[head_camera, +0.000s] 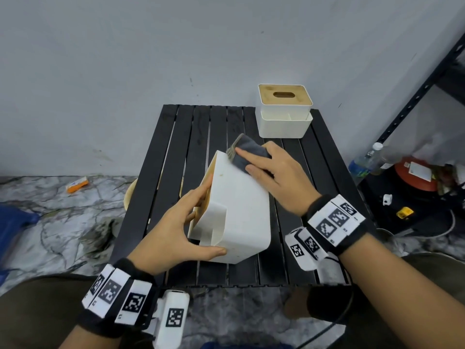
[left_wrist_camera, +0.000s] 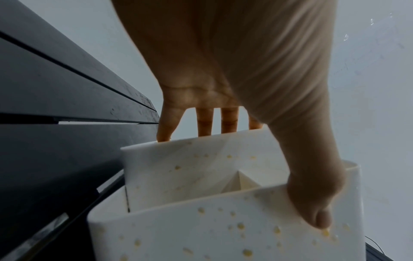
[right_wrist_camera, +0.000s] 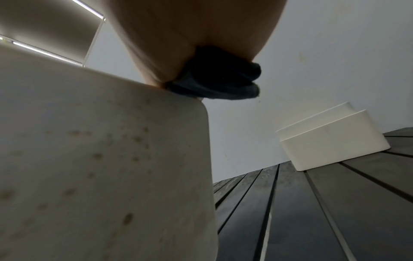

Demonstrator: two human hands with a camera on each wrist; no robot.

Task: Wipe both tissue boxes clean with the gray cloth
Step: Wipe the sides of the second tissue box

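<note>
A white tissue box [head_camera: 239,205] lies tipped on its side in the middle of the black slatted table [head_camera: 322,167], its wooden top facing left. Yellowish spots dot its walls [left_wrist_camera: 241,226] [right_wrist_camera: 100,159]. My left hand [head_camera: 186,222] grips its near left end, thumb under the front edge, fingers [left_wrist_camera: 205,123] over the far rim. My right hand [head_camera: 274,170] presses the folded gray cloth [head_camera: 247,151] [right_wrist_camera: 214,83] with straight fingers on the box's far upper face. The second tissue box [head_camera: 284,109] [right_wrist_camera: 330,139], white with a wooden slotted lid, stands upright at the table's far right corner.
A gray wall stands right behind the table. To the right, a dark metal shelf [head_camera: 422,89] holds a plastic bottle [head_camera: 367,157], a red container [head_camera: 415,175] and small items. An orange packet [head_camera: 76,185] lies on the marble floor at left.
</note>
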